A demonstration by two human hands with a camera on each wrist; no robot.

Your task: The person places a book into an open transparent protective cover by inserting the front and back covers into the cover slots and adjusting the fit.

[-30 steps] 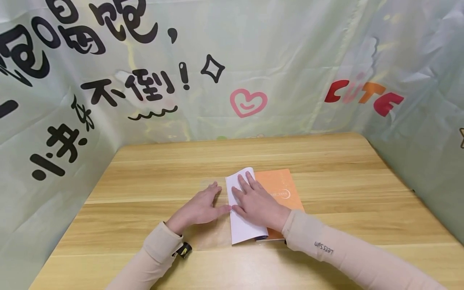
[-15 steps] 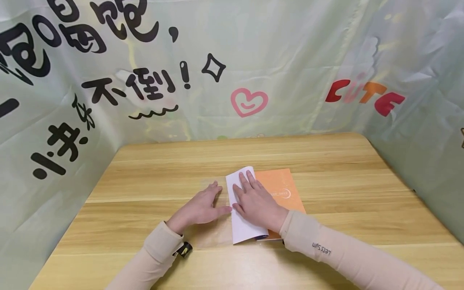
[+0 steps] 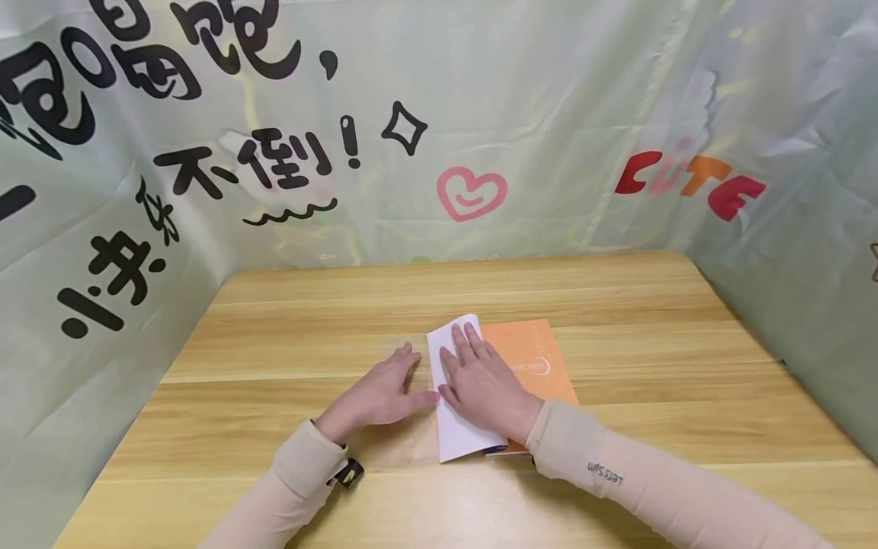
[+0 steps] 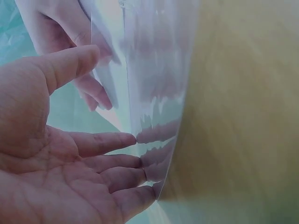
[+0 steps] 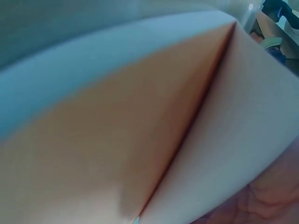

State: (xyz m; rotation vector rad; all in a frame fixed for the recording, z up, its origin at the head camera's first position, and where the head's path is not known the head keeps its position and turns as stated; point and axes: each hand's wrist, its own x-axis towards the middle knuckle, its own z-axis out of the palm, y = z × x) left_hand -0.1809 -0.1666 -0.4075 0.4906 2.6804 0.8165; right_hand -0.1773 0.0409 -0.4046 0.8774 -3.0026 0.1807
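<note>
Far left, cloth backdrop (image 3: 562, 99) with big black lettering (image 3: 184, 157) stands around the wooden tabletop (image 3: 309, 305). Left sleeve (image 3: 267, 496), beige, comes up from the bottom edge; small black device (image 3: 348, 473) at the wrist. Left hand (image 3: 377, 393): fingers extended and a bit apart, thumb out to the side, gripping nothing. In the left wrist view the fingertips touch a clear plastic sheet (image 3: 411, 446), which lies under and around the hand; sheet shows reflections of the fingers. Thumb tip is at the left edge of a white page (image 3: 456, 446); touching or just beside, can't tell. Page is folded over leftward, curved at its top, with a gap at the fold in the right wrist view. Right hand (image 3: 483, 389) rests on the page, fingers straight and slightly spread, none wrapped round anything. Pink heart (image 3: 469, 202) on the cloth above. Orange booklet (image 3: 531, 339) lies flat on the tabletop, right of the page and partly under it and the hand. Right sleeve (image 3: 665, 480), beige, printed near the cuff. Colored "CUTE" letters (image 3: 698, 174) on the cloth, right side.
</note>
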